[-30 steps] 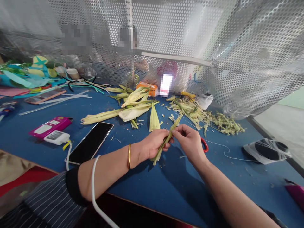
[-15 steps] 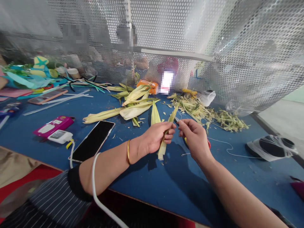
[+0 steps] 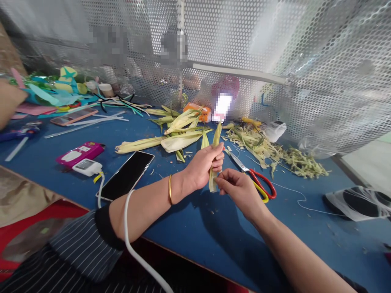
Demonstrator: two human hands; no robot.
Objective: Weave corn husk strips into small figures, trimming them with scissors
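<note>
My left hand [image 3: 205, 165] is closed around a folded strip of corn husk [image 3: 217, 134], held upright over the table. The strip's pale lower end sticks out below that fist. My right hand [image 3: 236, 185] has its thumb and forefinger pinched at this lower end. Just beyond my right hand, scissors [image 3: 244, 166] with red and yellow handles lie on the blue table, partly covered by the hand. Another husk piece [image 3: 205, 140] shows behind my left hand. A pile of whole husks [image 3: 180, 140] lies further back.
Husk scraps [image 3: 259, 142] are heaped at the back right. A thread runs to a wrapped spool [image 3: 357, 201]. On the left are a black phone [image 3: 128, 175], a magenta device [image 3: 81, 154] and another person's arm [image 3: 9, 101]. A perforated metal screen [image 3: 229, 44] borders the table.
My right hand has moved down from beside the husk's upper part to its lower end, uncovering the scissors. The view has shifted slightly, and the other person's arm reaches further in.
</note>
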